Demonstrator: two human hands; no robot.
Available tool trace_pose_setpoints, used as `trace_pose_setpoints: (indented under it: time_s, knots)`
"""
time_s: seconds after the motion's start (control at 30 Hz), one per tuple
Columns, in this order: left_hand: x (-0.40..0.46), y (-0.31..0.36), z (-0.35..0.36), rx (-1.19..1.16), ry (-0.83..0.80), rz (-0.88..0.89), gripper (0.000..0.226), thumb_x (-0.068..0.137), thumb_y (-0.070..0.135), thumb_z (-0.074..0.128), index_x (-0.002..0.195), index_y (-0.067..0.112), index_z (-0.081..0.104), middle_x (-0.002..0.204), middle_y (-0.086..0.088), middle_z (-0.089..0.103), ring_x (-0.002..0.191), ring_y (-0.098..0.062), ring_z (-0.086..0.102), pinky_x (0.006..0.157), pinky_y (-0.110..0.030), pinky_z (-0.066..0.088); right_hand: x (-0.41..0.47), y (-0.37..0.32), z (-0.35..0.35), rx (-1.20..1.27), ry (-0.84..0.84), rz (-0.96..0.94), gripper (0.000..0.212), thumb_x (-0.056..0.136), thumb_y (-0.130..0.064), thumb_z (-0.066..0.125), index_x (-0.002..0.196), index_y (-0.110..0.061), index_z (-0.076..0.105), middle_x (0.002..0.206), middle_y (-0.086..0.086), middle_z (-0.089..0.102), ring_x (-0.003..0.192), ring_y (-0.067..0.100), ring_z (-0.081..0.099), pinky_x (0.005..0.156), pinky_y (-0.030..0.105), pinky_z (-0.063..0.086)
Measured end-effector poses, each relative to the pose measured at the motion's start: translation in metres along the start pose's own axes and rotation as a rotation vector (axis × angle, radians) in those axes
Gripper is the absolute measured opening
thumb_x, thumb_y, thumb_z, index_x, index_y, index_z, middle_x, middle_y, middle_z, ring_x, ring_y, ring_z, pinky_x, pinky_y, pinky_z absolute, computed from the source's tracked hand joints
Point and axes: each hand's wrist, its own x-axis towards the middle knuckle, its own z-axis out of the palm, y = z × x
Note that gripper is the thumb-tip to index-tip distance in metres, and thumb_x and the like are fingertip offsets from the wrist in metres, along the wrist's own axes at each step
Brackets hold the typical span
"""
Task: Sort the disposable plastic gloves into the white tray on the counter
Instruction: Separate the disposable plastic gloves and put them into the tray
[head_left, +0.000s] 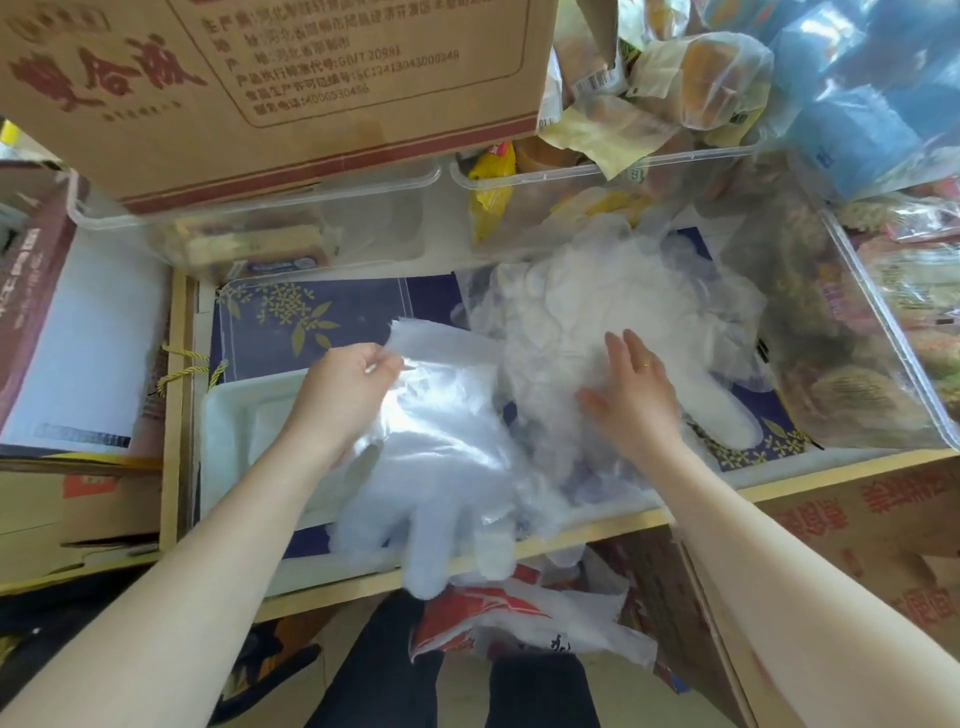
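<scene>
The left hand (343, 395) pinches the cuff edge of 1 clear plastic glove (441, 467) between thumb and curled fingers. That glove lies with its long axis running from the cuff, away from the person, down to its finger ends, which point toward the person and hang over the near edge of the white tray (234, 415) on the desk. The right hand (631, 395) rests flat, fingers straight and slightly apart, on the loose heap of gloves (587, 312) just beside it, over a dark blue patterned box (311, 317).

Bare forearms; ring on right hand (635, 395); trousers (384, 675) seemingly black.
</scene>
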Motion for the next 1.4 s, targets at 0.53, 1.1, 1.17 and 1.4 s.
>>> trace_pose_setpoints:
  time_s: [0.53,1.1,1.17,1.4]
  knots:
    - [-0.019,0.010,-0.019,-0.454,-0.489,0.073,0.039,0.065,0.047,0.074,0.088,0.016,0.074,0.085,-0.005,0.074,0.073,-0.016,0.068,0.064,-0.023,0.055,0.013,0.022,-0.007,0.159,0.260,-0.055,0.031,0.096,-0.028,0.046,0.110,-0.010,0.068,0.124,0.016,0.054,0.106,0.039,0.052,0.087,0.046,0.044]
    - [-0.011,0.008,-0.015,-0.444,-0.005,-0.095,0.019,0.095,0.019,0.051,0.108,0.010,0.061,0.085,0.007,0.063,0.080,-0.006,0.059,0.077,-0.019,0.044,-0.053,-0.003,-0.017,0.195,0.030,-0.332,0.056,0.087,-0.054,0.033,0.117,-0.015,0.061,0.133,0.001,0.050,0.110,0.025,0.054,0.082,0.032,0.044]
    - [-0.011,0.006,-0.017,-0.463,0.040,-0.095,0.012,0.095,0.016,0.050,0.102,0.013,0.059,0.082,0.008,0.061,0.077,-0.003,0.057,0.074,-0.015,0.043,-0.040,-0.012,-0.013,0.076,0.060,-0.302,0.042,0.092,-0.038,0.045,0.125,-0.013,0.053,0.137,0.005,0.046,0.121,0.029,0.046,0.095,0.038,0.038]
    - [-0.014,-0.004,-0.026,-0.449,0.057,-0.151,0.016,0.096,0.020,0.048,0.088,0.021,0.062,0.079,0.010,0.064,0.063,0.001,0.058,0.057,-0.004,0.043,0.021,-0.041,-0.007,-0.048,-0.157,-0.215,0.065,0.095,-0.038,0.046,0.148,-0.016,0.016,0.156,0.005,0.016,0.143,0.025,0.011,0.115,0.043,0.001]
